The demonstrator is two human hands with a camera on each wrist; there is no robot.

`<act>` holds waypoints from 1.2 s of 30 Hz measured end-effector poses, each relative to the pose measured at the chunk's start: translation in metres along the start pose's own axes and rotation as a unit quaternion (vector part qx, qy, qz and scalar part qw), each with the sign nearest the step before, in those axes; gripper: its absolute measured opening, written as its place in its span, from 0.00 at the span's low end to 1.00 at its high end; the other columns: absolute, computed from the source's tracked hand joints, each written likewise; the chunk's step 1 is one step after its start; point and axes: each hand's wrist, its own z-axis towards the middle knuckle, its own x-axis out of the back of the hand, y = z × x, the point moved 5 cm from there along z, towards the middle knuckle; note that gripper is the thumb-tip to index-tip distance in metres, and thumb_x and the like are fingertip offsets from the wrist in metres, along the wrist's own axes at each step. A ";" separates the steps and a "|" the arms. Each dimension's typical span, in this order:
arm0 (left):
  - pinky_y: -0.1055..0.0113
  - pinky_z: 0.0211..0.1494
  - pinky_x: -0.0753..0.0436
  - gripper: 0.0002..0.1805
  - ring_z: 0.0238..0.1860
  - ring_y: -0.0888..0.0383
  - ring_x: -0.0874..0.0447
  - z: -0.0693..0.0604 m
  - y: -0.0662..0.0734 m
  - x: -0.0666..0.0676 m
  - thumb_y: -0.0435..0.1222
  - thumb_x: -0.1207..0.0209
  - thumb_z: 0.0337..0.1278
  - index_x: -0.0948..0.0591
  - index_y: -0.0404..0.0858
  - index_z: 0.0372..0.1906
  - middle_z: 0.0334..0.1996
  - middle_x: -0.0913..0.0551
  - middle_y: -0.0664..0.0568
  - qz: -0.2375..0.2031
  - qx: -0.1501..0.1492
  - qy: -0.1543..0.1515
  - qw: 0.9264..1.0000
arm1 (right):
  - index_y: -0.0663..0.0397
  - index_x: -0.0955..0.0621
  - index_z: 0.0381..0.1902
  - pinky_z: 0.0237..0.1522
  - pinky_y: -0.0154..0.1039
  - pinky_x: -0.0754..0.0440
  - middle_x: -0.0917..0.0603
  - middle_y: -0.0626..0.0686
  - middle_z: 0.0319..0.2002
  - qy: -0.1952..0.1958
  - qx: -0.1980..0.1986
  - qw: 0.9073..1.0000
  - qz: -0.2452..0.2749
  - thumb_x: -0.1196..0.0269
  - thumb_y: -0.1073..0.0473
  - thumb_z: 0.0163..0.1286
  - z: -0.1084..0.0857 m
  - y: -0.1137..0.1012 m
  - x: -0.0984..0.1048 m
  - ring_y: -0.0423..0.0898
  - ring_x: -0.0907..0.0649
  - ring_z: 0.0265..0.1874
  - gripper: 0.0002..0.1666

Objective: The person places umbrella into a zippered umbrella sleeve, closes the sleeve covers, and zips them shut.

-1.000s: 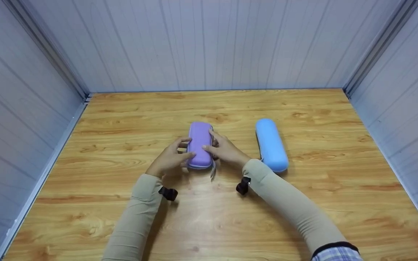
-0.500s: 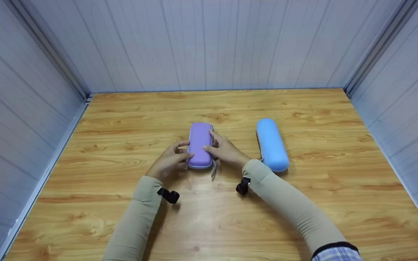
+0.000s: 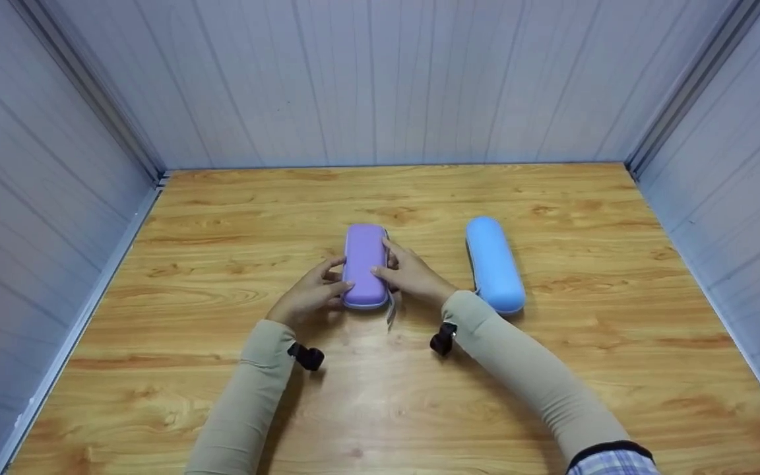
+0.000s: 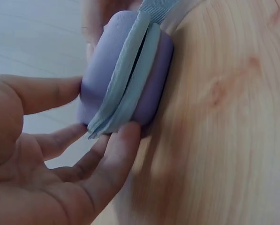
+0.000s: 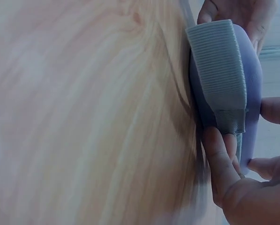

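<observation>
A purple zippered hard case lies lengthwise on the wooden table. From its left side, my left hand holds it near the close end, thumb on top and fingers against the side. My right hand holds the opposite side, its thumb and index finger on the upper edge. In the left wrist view, pale blue zipper tape runs round the case, with a thin dark line between its two bands. A ribbed grey strap sticks out at the right hand's fingers in the right wrist view.
A light blue case of similar shape lies to the right, close to my right forearm. The wooden table is bounded by pale panel walls at the back and sides.
My left fingers have slid slightly towards me along the case's left side. The purple case and my right hand have barely shifted; the blue case stays put.
</observation>
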 end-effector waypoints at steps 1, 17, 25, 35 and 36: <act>0.56 0.53 0.17 0.37 0.49 0.45 0.20 0.000 0.000 0.000 0.33 0.41 0.69 0.43 0.37 0.78 0.60 0.32 0.30 0.008 -0.001 -0.003 1.000 | 0.54 0.49 0.81 0.45 0.41 0.16 0.25 0.62 0.51 -0.002 0.001 1.000 0.003 0.37 0.55 0.73 0.000 0.000 0.000 0.53 0.18 0.46 0.47; 0.51 0.67 0.28 0.42 0.63 0.39 0.30 0.011 0.037 -0.020 0.40 0.32 0.62 0.37 0.28 0.74 0.65 0.35 0.30 0.302 -0.069 0.034 0.950 | 0.53 0.49 0.81 0.42 0.44 0.15 0.21 0.62 0.49 -0.041 -0.013 0.998 0.050 0.37 0.59 0.73 -0.008 0.002 0.007 0.49 0.16 0.38 0.47; 0.50 0.71 0.33 0.43 0.67 0.39 0.33 0.013 0.037 -0.023 0.40 0.31 0.60 0.38 0.28 0.74 0.68 0.37 0.30 0.313 -0.062 0.027 0.947 | 0.50 0.47 0.80 0.48 0.45 0.16 0.25 0.63 0.49 -0.056 -0.045 0.994 0.082 0.36 0.60 0.72 -0.013 0.005 0.014 0.51 0.16 0.40 0.46; 0.51 0.71 0.34 0.43 0.68 0.40 0.34 0.011 0.040 -0.025 0.40 0.31 0.61 0.39 0.29 0.75 0.70 0.39 0.32 0.316 -0.039 0.029 0.947 | 0.57 0.49 0.79 0.46 0.46 0.20 0.24 0.62 0.47 -0.067 -0.087 0.992 0.056 0.45 0.61 0.76 -0.001 0.002 0.035 0.49 0.23 0.35 0.40; 0.51 0.71 0.33 0.43 0.67 0.39 0.34 0.011 0.041 -0.024 0.40 0.31 0.61 0.39 0.29 0.75 0.70 0.38 0.31 0.320 -0.039 0.029 0.946 | 0.58 0.49 0.79 0.46 0.45 0.20 0.25 0.62 0.48 -0.067 -0.093 0.992 0.056 0.46 0.61 0.77 0.001 0.001 0.036 0.48 0.24 0.34 0.40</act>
